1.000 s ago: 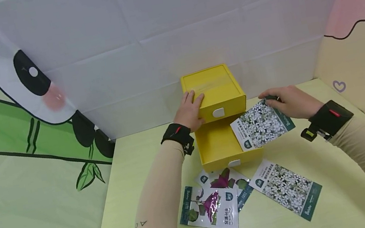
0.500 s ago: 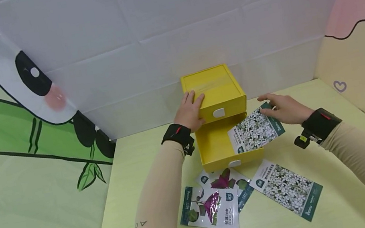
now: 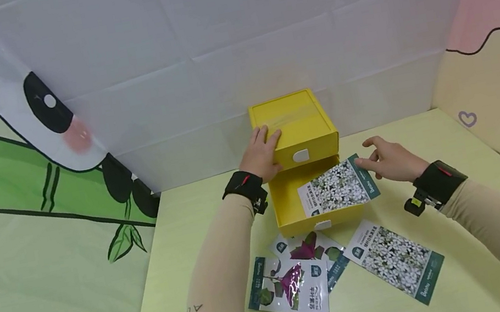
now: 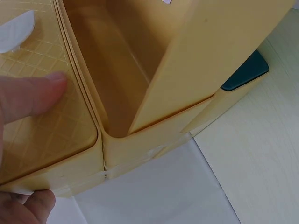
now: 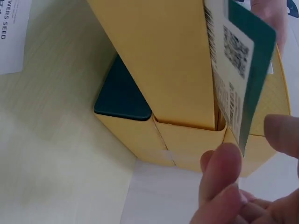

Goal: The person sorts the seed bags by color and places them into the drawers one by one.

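Note:
My left hand (image 3: 260, 157) grips the upper left corner of a small yellow drawer box (image 3: 293, 115), its fingers on the top and side. In the left wrist view its thumb (image 4: 49, 91) presses the quilted front beside a white pull. Below, the open drawer (image 3: 285, 202) juts out, with a white-flowered seed packet (image 3: 338, 185) slanting over its right wall, green end outside. My right hand (image 3: 394, 161) is beside that end, thumb and forefinger spread. In the right wrist view the packet's corner (image 5: 245, 133) points between these fingers, not pinched.
Another white-flowered seed packet (image 3: 396, 261) lies on the table (image 3: 183, 234), front right of the drawer. Two purple-flowered packets overlap before the drawer, one nearer (image 3: 290, 288) and one behind (image 3: 306, 246). A dark green front (image 5: 124, 95) shows under the open drawer. Behind stands a white sheet (image 3: 217, 83).
The packet has moved left and lower into the drawer. My right hand has moved slightly with it and its fingers have spread, letting go. The left hand has stayed on the box.

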Motion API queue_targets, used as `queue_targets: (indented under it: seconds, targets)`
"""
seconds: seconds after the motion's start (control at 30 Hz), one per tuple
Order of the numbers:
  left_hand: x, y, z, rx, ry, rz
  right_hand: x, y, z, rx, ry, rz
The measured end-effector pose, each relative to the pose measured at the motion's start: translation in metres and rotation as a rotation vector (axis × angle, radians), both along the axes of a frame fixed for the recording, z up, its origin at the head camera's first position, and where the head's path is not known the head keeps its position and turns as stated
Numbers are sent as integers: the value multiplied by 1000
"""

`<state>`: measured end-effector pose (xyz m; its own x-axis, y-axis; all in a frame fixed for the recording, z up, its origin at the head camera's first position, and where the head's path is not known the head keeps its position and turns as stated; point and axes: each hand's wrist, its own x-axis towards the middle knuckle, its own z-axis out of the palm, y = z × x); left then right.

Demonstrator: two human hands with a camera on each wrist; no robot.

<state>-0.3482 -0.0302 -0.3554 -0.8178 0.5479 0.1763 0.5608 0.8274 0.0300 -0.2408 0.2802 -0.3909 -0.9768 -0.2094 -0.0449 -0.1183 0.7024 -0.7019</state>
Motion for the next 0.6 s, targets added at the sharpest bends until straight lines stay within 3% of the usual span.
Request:
queue_targets:
  seconds: [0.3, 0.6]
  targets:
    - [2, 2, 1, -2, -4, 0, 16, 5, -1, -48, -100, -85]
    - [0, 1, -1, -5, 2, -1, 24, 2, 1, -168, -178, -22]
